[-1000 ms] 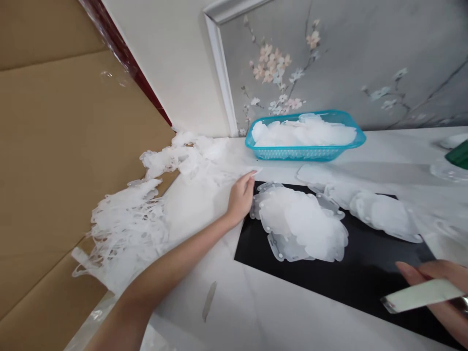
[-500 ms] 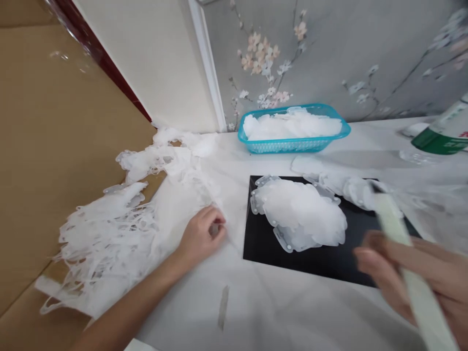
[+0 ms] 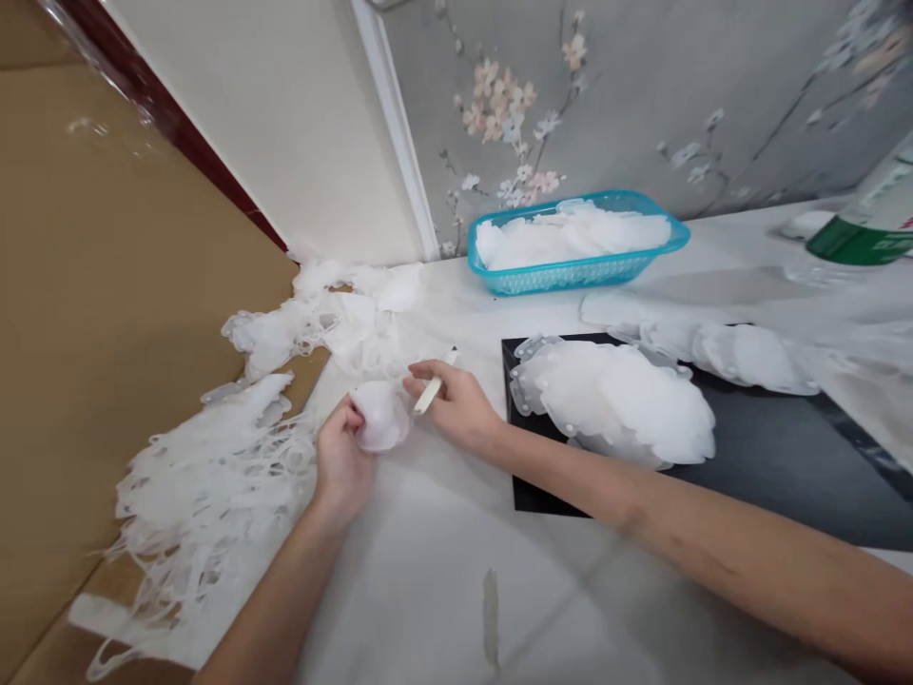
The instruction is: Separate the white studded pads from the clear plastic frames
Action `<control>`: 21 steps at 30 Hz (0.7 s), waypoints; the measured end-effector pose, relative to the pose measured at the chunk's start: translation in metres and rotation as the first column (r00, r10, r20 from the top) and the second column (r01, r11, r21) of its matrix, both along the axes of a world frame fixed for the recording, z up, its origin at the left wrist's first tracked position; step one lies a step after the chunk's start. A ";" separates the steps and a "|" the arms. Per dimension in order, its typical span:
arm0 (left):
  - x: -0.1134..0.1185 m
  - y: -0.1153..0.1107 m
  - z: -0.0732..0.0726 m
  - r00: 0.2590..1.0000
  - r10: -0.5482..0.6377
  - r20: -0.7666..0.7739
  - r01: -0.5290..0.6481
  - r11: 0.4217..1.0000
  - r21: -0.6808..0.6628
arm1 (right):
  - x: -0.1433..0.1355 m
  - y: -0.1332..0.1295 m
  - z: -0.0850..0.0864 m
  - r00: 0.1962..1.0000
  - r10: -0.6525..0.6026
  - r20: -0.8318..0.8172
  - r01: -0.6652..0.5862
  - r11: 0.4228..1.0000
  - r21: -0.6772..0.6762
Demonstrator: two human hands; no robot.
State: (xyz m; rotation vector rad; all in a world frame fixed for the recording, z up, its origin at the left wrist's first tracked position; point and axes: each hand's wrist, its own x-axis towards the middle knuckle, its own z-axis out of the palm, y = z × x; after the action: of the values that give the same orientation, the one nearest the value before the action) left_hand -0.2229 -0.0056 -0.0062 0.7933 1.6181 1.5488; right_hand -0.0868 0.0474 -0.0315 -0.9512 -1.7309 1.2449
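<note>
My left hand [image 3: 345, 457] is closed on a thin, rounded, translucent white plastic piece [image 3: 385, 419], pinched at its left edge. Just to the right, my right hand [image 3: 460, 407] grips a slim pale-green tool [image 3: 429, 394] with a dark tip; its exact kind does not show. The tool lies close to the piece's right edge; whether they touch I cannot tell. Left of both hands spreads a tangled pile of stringy white plastic scraps [image 3: 192, 504]. Overlapping white pieces [image 3: 620, 400] lie heaped on a black mat [image 3: 770, 476], behind my right forearm.
A blue basket [image 3: 571, 279] full of similar white pieces stands against the flowered wall. Another row of pieces [image 3: 742, 357] runs along the mat's far edge. A green-labelled bottle [image 3: 863, 233] stands at the right. Brown cardboard [image 3: 121, 285] borders the left side.
My right hand has swung left from over the mat, bringing the pale-green tool beside my left hand. A white piece now shows in my left hand. The heap on the mat looks rearranged.
</note>
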 end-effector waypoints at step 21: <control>-0.002 -0.003 0.027 0.963 -0.148 0.225 0.189 0.967 -0.173 | 0.003 -0.005 -0.005 0.986 0.153 0.059 -0.163 0.955 0.248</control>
State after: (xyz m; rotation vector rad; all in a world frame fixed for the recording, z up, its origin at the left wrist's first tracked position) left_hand -0.2247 -0.0087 0.0206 0.6223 1.4772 1.2866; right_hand -0.0841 0.0425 -0.0361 -0.7028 -1.9739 1.0760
